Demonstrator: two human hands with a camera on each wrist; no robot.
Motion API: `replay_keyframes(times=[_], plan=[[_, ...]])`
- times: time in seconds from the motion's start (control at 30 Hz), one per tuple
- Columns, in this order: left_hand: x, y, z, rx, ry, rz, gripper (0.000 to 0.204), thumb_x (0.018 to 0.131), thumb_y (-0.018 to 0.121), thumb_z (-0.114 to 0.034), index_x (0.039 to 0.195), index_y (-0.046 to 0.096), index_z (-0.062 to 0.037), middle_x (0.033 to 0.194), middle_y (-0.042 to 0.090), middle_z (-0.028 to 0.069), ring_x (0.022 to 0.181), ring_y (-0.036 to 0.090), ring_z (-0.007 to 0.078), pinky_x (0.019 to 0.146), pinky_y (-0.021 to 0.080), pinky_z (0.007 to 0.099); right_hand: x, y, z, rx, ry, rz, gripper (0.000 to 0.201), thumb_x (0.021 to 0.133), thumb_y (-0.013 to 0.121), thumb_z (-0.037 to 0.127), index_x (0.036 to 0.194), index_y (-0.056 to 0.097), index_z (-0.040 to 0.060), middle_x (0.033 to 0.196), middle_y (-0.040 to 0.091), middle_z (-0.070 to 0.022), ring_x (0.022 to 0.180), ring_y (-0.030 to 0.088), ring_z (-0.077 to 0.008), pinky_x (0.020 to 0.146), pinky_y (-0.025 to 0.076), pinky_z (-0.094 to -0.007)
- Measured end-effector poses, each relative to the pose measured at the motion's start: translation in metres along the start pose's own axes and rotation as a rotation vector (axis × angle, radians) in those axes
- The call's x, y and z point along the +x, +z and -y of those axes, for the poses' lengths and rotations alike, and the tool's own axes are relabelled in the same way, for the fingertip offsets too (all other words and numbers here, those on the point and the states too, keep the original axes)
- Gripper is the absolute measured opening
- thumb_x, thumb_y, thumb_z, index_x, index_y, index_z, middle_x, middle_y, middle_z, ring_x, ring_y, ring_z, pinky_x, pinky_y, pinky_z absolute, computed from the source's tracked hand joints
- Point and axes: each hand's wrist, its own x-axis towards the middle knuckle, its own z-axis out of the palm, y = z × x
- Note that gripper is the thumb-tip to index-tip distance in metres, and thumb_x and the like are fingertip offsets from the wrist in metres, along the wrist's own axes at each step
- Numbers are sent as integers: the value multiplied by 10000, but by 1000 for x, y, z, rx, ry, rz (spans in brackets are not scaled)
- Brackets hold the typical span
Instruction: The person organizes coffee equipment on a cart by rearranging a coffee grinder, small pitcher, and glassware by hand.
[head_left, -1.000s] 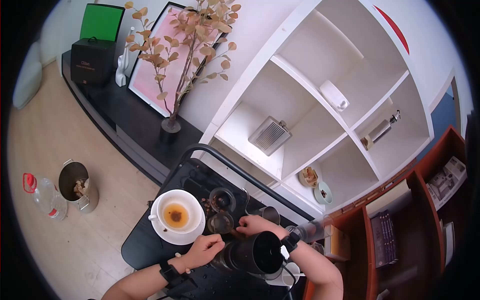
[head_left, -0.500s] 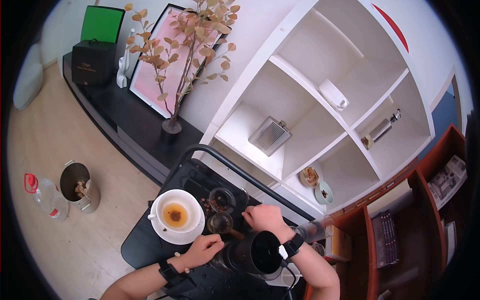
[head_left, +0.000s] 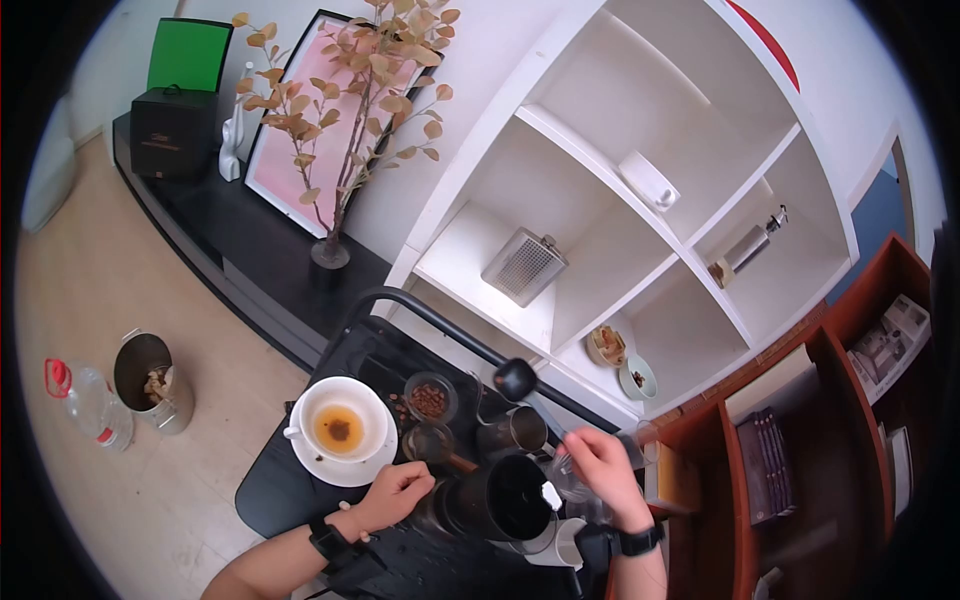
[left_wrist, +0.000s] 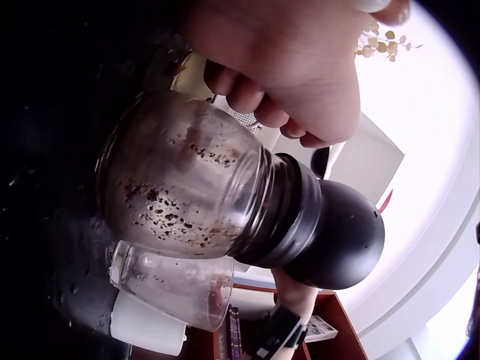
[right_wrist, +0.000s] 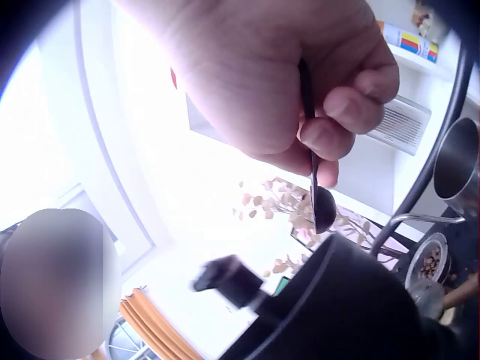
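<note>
In the head view my right hand [head_left: 603,470] is raised beyond the tall black vessel [head_left: 515,495]. It pinches the thin handle of a black spoon [right_wrist: 324,210], whose bowl [head_left: 516,378] shows over the cart rail. My left hand [head_left: 390,497] lies beside the vessel, fingers loosely curled, with nothing visible in it; in the left wrist view it hovers next to a glass bulb [left_wrist: 180,180] with a black collar and brown specks inside. A dish of brown beans [head_left: 430,398] and a wooden-handled glass piece [head_left: 428,440] lie nearby.
A white cup of brown liquid [head_left: 345,420] stands on a saucer at the cart's left. Also near are a metal cup [head_left: 520,430], a white cup [head_left: 565,545] and the black rail [head_left: 440,320]. A metal pot [head_left: 155,385] and a plastic bottle [head_left: 90,410] are on the floor.
My right hand has moved right, away from the bean dish, bringing the spoon up over the rail. The beans are more visible. My left hand stays beside the vessel; the head view has shifted slightly.
</note>
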Motion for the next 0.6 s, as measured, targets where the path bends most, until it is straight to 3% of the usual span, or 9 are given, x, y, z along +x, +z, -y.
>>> replay_keyframes(times=[0.1, 0.13, 0.2, 0.27, 0.3, 0.33, 0.4, 0.53, 0.6], plan=[[0, -2, 2, 7, 28, -17, 172, 869, 543, -103, 740, 510, 6, 590, 463, 22, 555, 397, 65, 502, 334, 243, -53, -12, -11, -230, -143, -270, 177, 876, 561, 149, 780, 617, 12, 531, 479, 21, 511, 400, -32, 481, 319, -204], [0, -2, 2, 7, 35, -30, 173, 871, 542, -102, 739, 508, 6, 594, 464, 24, 558, 398, 66, 503, 335, 243, -73, -13, -4, -320, -155, -313, 154, 857, 573, 127, 770, 620, 10, 522, 527, -14, 521, 477, -44, 491, 369, -224], [-1, -1, 0, 4, 23, -21, 175, 871, 543, -100, 736, 506, 6, 594, 455, 20, 563, 390, 61, 506, 332, 239, -103, -11, -13, -302, -196, -410, 165, 874, 547, 109, 755, 589, 3, 591, 547, 6, 535, 474, -46, 480, 342, -224], [-1, -2, 1, -3, 4, -6, 183, 870, 540, -100, 727, 496, 5, 589, 438, 10, 569, 379, 56, 510, 327, 237, -121, 2, -6, -552, -264, -527, 114, 822, 607, 107, 754, 603, 16, 583, 561, -49, 508, 529, -106, 472, 378, -278], [-1, -2, 5, 16, 0, -16, 189, 871, 535, -100, 721, 484, 3, 587, 424, 0, 578, 372, 51, 512, 320, 234, -128, 7, 6, -943, -479, -352, 121, 893, 525, 100, 833, 607, 33, 608, 557, -16, 563, 540, -114, 514, 418, -283], [-1, -2, 5, 21, 6, -16, 189, 872, 529, -100, 718, 479, -1, 589, 421, -4, 581, 375, 50, 512, 317, 234, -132, 8, -5, -941, -312, -231, 255, 820, 643, 211, 1005, 560, 56, 852, 624, -106, 805, 606, -195, 692, 475, -346], [-3, -4, 7, -1, 0, -9, 192, 874, 529, -103, 717, 479, -5, 588, 415, -10, 580, 369, 50, 514, 315, 233, -129, 9, -12, -989, -503, -463, 74, 764, 658, 114, 756, 620, 51, 591, 560, -75, 481, 540, -200, 469, 400, -323], [-5, -5, 9, -3, -26, -2, 201, 879, 528, -108, 712, 477, -10, 587, 408, -18, 578, 364, 52, 517, 316, 232, -126, 13, -14, -956, -500, -619, 76, 728, 684, 126, 753, 629, 80, 600, 563, -61, 498, 540, -258, 473, 407, -342], [-5, -6, 10, -36, -34, -7, 208, 882, 530, -113, 707, 476, -15, 587, 403, -26, 577, 359, 52, 517, 314, 230, -126, 15, -10, -1035, -492, -452, 68, 733, 681, 125, 759, 633, 85, 602, 566, -56, 501, 547, -247, 471, 404, -346]])
